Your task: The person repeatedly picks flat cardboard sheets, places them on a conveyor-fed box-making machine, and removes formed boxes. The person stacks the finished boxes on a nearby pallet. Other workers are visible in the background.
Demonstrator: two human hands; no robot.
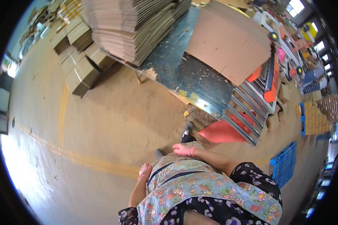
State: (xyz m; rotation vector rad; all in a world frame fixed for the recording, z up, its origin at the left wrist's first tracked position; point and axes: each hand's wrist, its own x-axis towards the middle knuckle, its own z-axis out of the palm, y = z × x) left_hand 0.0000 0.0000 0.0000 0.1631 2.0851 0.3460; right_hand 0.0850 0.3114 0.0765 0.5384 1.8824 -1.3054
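Note:
My right hand point(184, 149), in a pink glove, hangs in front of the floral apron point(206, 180) with its fingers curled in and nothing seen in it. My left hand point(145, 171), also in pink, is beside the apron's left edge, its fingers closed and no object showing. Both hands are apart from the dark-topped table point(167, 56) ahead. On that table a tall stack of flattened cardboard boxes point(116, 26) stands at the left, and a large flat cardboard sheet point(229, 41) lies at the right.
A roller conveyor point(244, 114) joins the table's right end, with a red sack point(225, 129) under it. Strapped carton bundles point(79, 69) sit on the floor at far left. A blue plastic pallet point(283, 164) stands at right. Another person point(313, 75) is at far right.

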